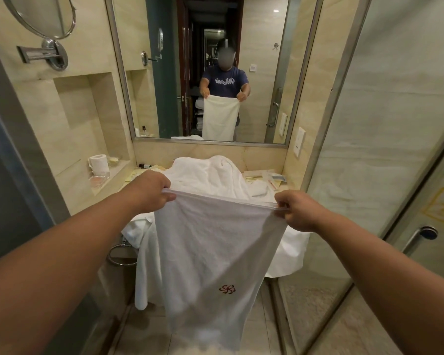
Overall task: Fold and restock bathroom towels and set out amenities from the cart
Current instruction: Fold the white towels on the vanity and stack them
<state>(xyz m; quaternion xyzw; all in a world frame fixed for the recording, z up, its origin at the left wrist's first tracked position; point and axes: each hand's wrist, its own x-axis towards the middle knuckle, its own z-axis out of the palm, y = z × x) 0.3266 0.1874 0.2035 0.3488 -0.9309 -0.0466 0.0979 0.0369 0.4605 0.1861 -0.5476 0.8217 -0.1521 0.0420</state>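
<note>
Here the left hand and right hand each pinch a top corner of the towel, hanging before the counter's front edge; keep the hem taut, corners matched.

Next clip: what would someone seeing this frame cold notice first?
A white towel hangs centre frame, gripped at its top corners by the left hand and right hand, with a red flower logo low on it. Behind it a heap of white towels is piled below the mirror, which reflects the person holding the towel.
</note>
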